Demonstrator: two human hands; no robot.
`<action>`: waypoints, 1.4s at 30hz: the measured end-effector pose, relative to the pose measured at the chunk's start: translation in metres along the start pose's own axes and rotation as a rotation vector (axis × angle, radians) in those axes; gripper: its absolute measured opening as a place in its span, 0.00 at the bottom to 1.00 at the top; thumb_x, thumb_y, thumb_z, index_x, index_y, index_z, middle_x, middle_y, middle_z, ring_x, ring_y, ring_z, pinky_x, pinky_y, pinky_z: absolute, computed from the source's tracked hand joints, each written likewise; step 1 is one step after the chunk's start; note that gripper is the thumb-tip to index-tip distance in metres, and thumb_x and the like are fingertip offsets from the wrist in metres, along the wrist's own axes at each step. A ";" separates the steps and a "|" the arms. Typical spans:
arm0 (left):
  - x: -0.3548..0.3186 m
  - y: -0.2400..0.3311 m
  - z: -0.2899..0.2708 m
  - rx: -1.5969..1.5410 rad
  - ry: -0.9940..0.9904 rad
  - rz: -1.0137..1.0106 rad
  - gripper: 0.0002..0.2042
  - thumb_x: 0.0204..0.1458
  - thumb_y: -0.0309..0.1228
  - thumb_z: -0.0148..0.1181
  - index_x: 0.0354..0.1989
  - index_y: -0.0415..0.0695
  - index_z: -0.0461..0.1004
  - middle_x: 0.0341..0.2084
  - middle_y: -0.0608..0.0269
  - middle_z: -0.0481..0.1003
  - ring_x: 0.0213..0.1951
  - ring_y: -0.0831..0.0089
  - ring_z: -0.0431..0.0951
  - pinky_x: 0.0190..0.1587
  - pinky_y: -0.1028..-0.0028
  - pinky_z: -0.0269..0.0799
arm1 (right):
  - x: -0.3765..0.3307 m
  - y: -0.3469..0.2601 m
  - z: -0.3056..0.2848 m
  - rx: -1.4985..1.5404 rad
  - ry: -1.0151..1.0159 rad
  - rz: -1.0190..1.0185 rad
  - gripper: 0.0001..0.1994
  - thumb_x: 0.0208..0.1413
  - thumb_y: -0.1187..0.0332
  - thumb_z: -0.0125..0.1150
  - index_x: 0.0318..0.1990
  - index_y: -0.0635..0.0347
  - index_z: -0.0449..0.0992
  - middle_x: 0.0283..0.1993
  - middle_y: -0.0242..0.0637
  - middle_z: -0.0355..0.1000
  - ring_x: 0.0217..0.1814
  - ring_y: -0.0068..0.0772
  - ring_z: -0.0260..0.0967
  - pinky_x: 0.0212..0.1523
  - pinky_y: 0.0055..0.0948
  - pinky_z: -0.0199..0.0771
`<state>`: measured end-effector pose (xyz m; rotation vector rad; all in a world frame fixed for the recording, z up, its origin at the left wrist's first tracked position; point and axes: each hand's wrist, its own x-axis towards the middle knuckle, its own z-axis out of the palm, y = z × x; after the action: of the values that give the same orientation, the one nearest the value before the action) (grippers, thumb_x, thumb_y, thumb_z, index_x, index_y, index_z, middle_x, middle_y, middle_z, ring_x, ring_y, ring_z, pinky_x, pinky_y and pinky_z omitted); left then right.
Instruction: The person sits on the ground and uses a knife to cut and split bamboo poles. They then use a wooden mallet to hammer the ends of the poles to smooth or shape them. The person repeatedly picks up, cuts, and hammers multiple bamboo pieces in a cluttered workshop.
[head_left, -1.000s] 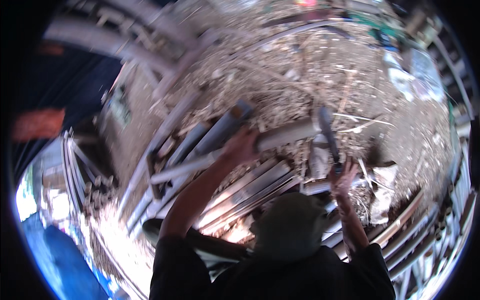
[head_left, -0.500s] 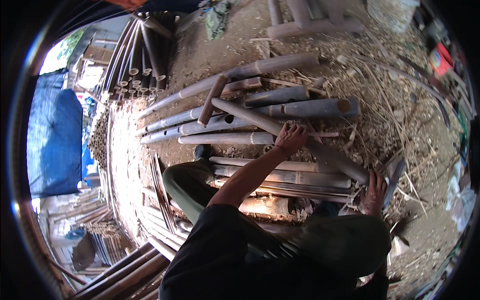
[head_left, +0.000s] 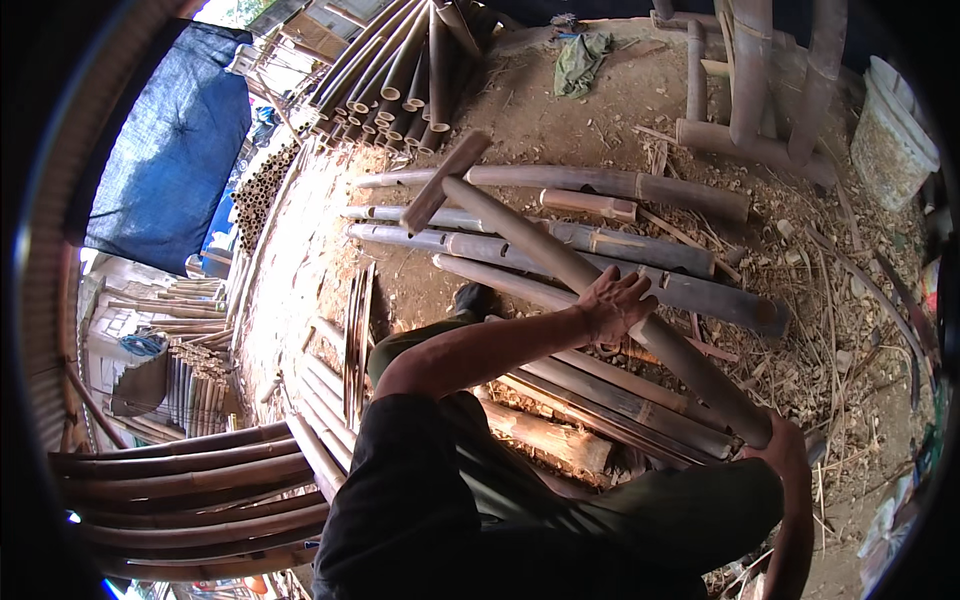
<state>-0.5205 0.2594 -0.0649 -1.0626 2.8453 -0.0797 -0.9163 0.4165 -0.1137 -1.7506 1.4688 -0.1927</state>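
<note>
Bamboo fills the head view: a long grey-brown bamboo pole (head_left: 600,290) runs diagonally from upper left to lower right, lifted above a row of bamboo poles on the ground (head_left: 560,235). The left hand (head_left: 615,303) lies over the middle of the pole, fingers spread and curled partly round it, so the hold looks loose rather than clamped. The right hand (head_left: 785,440) sits at the pole's near end, at the lower right; it seems wrapped about the end, though how tightly it closes I cannot tell. A shorter bamboo piece (head_left: 445,180) lies crossed against the pole's far end.

Risk, as I judge it, lies mostly in that far end. With only a half-open grasp in the middle, the pole could roll or slip sideways and drop onto the poles beneath. The crossed piece could be knocked loose if the far tip swings. Dry bamboo shavings (head_left: 830,300) litter the dirt floor (head_left: 540,110) and could give poor footing. A stack of bamboo poles (head_left: 400,70) and a white bucket (head_left: 890,130) stand well apart from the hands.
</note>
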 end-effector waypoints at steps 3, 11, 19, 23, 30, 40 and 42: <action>0.026 -0.014 -0.024 0.095 -0.367 0.170 0.32 0.33 0.48 0.73 0.49 0.50 0.73 0.45 0.59 0.69 0.51 0.62 0.68 0.53 0.61 0.67 | 0.008 0.016 0.017 -0.307 0.416 -0.133 0.35 0.34 0.58 0.77 0.53 0.59 0.69 0.44 0.48 0.74 0.45 0.55 0.73 0.45 0.50 0.73; -0.035 -0.036 -0.009 -0.311 -0.718 -0.191 0.32 0.31 0.42 0.71 0.49 0.45 0.72 0.45 0.47 0.76 0.49 0.48 0.75 0.50 0.55 0.72 | 0.051 -0.004 0.040 -0.428 0.481 -0.262 0.42 0.29 0.56 0.79 0.58 0.53 0.68 0.53 0.40 0.67 0.58 0.46 0.64 0.62 0.46 0.59; -0.148 -0.161 -0.052 -0.197 -0.515 -0.501 0.27 0.28 0.36 0.70 0.44 0.48 0.73 0.37 0.53 0.78 0.41 0.50 0.78 0.43 0.56 0.74 | 0.213 -0.030 0.012 -0.022 0.648 -0.019 0.28 0.55 0.67 0.58 0.63 0.63 0.59 0.61 0.52 0.60 0.63 0.55 0.60 0.61 0.46 0.65; -0.241 -0.179 -0.057 -0.226 -0.377 -0.664 0.22 0.30 0.33 0.69 0.39 0.50 0.73 0.32 0.56 0.78 0.39 0.53 0.79 0.41 0.56 0.75 | 0.336 -0.088 0.033 -0.027 0.507 -0.204 0.29 0.56 0.68 0.57 0.65 0.62 0.57 0.63 0.50 0.59 0.64 0.53 0.59 0.60 0.45 0.68; -0.300 -0.145 -0.018 -0.314 -0.247 -0.902 0.18 0.35 0.30 0.66 0.39 0.45 0.74 0.32 0.52 0.76 0.39 0.51 0.77 0.43 0.56 0.72 | 0.479 -0.150 0.081 -0.326 0.182 -0.210 0.33 0.58 0.69 0.56 0.70 0.52 0.53 0.69 0.44 0.55 0.66 0.51 0.60 0.60 0.44 0.71; -0.316 -0.154 -0.014 -0.250 -0.150 -1.090 0.20 0.34 0.28 0.66 0.41 0.46 0.74 0.32 0.51 0.76 0.38 0.49 0.77 0.40 0.56 0.73 | 0.493 -0.142 0.085 -0.041 0.264 -0.369 0.26 0.51 0.62 0.65 0.58 0.58 0.68 0.56 0.46 0.68 0.60 0.49 0.67 0.55 0.41 0.73; -0.320 -0.150 -0.016 -0.235 -0.130 -1.082 0.19 0.36 0.28 0.65 0.41 0.46 0.73 0.32 0.51 0.76 0.38 0.50 0.77 0.39 0.56 0.73 | 0.458 -0.158 0.059 0.131 0.422 -0.436 0.25 0.50 0.54 0.65 0.50 0.61 0.73 0.46 0.47 0.74 0.49 0.48 0.74 0.49 0.42 0.74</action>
<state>-0.1846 0.3558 -0.0113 -2.3885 1.8708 0.2351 -0.6222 0.0410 -0.2186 -1.9791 1.2936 -0.9111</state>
